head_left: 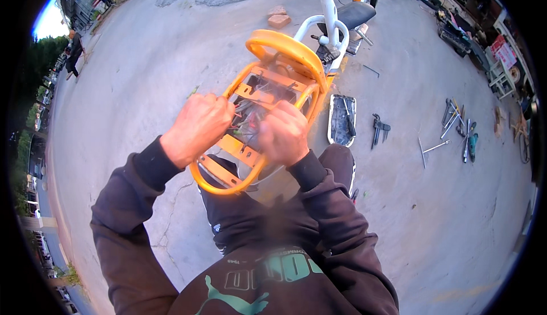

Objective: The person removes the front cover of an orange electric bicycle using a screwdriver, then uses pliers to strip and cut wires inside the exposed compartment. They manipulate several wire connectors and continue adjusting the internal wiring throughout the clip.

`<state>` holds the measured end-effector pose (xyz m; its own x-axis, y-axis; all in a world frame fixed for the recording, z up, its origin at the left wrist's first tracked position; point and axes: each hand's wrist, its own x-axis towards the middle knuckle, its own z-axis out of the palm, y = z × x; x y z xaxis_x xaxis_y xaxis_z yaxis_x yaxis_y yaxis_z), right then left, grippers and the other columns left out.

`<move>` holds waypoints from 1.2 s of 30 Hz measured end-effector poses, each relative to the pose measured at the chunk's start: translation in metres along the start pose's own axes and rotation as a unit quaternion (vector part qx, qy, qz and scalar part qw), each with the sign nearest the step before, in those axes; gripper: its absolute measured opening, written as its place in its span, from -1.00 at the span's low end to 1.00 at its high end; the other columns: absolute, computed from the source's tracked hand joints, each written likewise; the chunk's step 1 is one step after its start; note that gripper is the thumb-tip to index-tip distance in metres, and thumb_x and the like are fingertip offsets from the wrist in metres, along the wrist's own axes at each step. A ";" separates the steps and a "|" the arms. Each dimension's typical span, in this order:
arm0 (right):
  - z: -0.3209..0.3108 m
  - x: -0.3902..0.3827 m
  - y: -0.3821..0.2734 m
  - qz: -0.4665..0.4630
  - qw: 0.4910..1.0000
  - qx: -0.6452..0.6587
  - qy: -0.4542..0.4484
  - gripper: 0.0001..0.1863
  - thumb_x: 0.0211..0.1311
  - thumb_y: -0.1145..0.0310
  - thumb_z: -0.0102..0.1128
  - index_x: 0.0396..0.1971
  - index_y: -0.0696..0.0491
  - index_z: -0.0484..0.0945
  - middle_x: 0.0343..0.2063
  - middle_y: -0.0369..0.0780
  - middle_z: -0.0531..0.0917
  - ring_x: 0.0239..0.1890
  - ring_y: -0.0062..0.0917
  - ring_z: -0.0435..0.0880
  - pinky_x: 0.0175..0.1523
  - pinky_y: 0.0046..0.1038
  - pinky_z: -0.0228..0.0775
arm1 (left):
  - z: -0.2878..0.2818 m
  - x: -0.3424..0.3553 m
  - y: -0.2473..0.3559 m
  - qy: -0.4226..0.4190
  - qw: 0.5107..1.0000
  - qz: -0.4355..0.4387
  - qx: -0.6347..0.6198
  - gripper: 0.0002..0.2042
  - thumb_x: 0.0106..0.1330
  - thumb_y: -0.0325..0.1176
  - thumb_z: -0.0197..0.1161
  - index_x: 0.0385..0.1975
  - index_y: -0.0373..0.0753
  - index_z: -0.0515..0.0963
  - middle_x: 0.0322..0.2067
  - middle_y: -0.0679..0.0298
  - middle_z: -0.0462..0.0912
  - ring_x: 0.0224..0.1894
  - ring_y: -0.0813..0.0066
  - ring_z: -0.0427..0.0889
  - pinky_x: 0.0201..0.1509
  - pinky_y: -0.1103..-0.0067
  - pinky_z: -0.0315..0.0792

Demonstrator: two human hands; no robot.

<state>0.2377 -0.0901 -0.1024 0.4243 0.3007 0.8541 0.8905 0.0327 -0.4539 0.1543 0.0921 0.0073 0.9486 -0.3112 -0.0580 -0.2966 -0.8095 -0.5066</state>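
In the middle of the frame a person holds an orange metal frame (268, 95), a rounded tubular piece with cross-plates that looks like the body shell or rack of a small two-wheeler, tilted up off the concrete ground (142, 58) and running from the lap toward the upper centre. The left hand (196, 127) is curled into a fist at the frame's left rail, its fingers closed around what appears to be a bundle of wires (248, 118) inside the opening; exactly what it pinches is blurred. The right hand (283, 133) is likewise clenched just beside it, on the right half of the same opening, knuckles up, seemingly gripping the same bundle or a small tool, though I cannot tell which. Holding the frame propped against the legs probably keeps its inside facing the eyes and both hands free to work within it. Just beyond the frame's far end stands a white bicycle-like frame (330, 24) with a black saddle (353, 13). Right of the hands a shallow dark tray (342, 121) lies on the ground with tools in it, and farther right wrenches and screwdrivers (456, 127) are scattered, near enough to reach. Two bricks (278, 17) sit at the upper centre.
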 end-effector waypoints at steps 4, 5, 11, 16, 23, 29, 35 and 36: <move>-0.001 0.004 -0.004 -0.009 1.000 0.001 0.005 -0.80 0.04 0.51 0.30 -0.66 0.08 0.45 -0.62 -0.21 0.48 -0.47 -0.30 0.50 -0.30 -0.29 0.42 | -0.008 -0.012 0.007 0.003 0.999 -0.044 -0.030 -0.90 0.15 -0.43 0.29 -0.36 -0.18 0.53 -0.42 0.27 0.60 -0.33 0.30 0.68 -0.34 0.40 0.56; -0.001 0.003 -0.004 -0.014 1.000 0.002 0.008 -0.80 0.04 0.51 0.30 -0.66 0.08 0.46 -0.62 -0.21 0.48 -0.47 -0.31 0.50 -0.29 -0.29 0.43 | -0.009 -0.011 0.007 -0.002 0.998 -0.054 -0.031 -0.90 0.16 -0.42 0.29 -0.36 -0.18 0.54 -0.43 0.27 0.59 -0.33 0.30 0.68 -0.34 0.39 0.56; 0.005 -0.005 0.000 -0.029 0.999 0.017 0.011 -0.88 0.01 0.50 0.24 -0.62 0.09 0.48 -0.58 -0.20 0.49 -0.45 -0.27 0.52 -0.29 -0.27 0.42 | 0.005 -0.001 -0.036 0.041 0.995 -0.045 -0.082 -0.90 0.21 -0.37 0.30 -0.35 -0.18 0.55 -0.43 0.25 0.57 -0.31 0.21 0.67 -0.33 0.33 0.53; -0.003 0.001 -0.003 0.028 0.999 -0.002 -0.031 -0.79 0.11 0.46 0.29 -0.68 0.08 0.51 -0.67 -0.21 0.46 -0.51 -0.26 0.52 -0.38 -0.25 0.40 | 0.003 0.018 -0.055 -0.038 0.980 -0.005 -0.196 -0.95 0.28 -0.40 0.24 -0.36 -0.21 0.59 -0.40 0.14 0.63 -0.27 0.02 0.65 -0.25 0.20 0.48; -0.005 0.054 -0.025 0.319 0.933 -0.050 -0.161 -0.81 0.29 0.33 0.32 -0.52 0.03 0.67 -0.63 -0.18 0.62 -0.52 -0.24 0.68 -0.34 -0.25 0.49 | 0.015 0.003 -0.049 0.007 0.905 -0.104 -0.413 -0.79 0.17 -0.43 0.29 -0.20 -0.27 0.65 -0.29 0.15 0.72 -0.18 0.19 0.72 -0.13 0.36 0.55; 0.019 0.056 0.004 0.191 0.945 -0.007 -0.264 -0.71 0.22 0.31 0.31 -0.13 0.16 0.65 -0.38 -0.11 0.73 -0.33 -0.21 0.76 -0.18 -0.24 0.55 | 0.025 -0.003 -0.044 0.061 0.771 -0.153 -0.615 -0.68 0.21 -0.49 0.29 -0.02 -0.39 0.57 -0.28 0.19 0.68 -0.16 0.47 0.63 -0.02 0.50 0.53; 0.025 0.051 -0.007 0.123 0.960 -0.035 -0.249 -0.85 0.19 0.40 0.31 -0.30 0.15 0.69 -0.40 -0.06 0.70 -0.33 -0.06 0.71 -0.21 -0.19 0.54 | 0.001 -0.007 -0.036 0.035 0.818 -0.136 -0.558 -0.68 0.26 -0.51 0.28 0.03 -0.37 0.55 -0.16 0.22 0.72 -0.12 0.44 0.65 0.05 0.48 0.53; 0.023 0.052 -0.009 0.130 0.957 -0.032 -0.259 -0.86 0.18 0.40 0.32 -0.33 0.16 0.70 -0.44 -0.07 0.70 -0.37 -0.11 0.71 -0.24 -0.22 0.54 | 0.002 -0.011 -0.041 0.076 0.831 -0.105 -0.541 -0.67 0.28 -0.52 0.27 0.05 -0.36 0.55 -0.13 0.22 0.71 -0.10 0.43 0.66 0.07 0.47 0.53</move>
<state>0.2480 -0.0529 -0.0602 0.5096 0.7231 0.4663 0.7807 -0.1607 -0.6039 0.1567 0.1295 0.0267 0.9915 -0.0983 0.0857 -0.1299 -0.8016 0.5836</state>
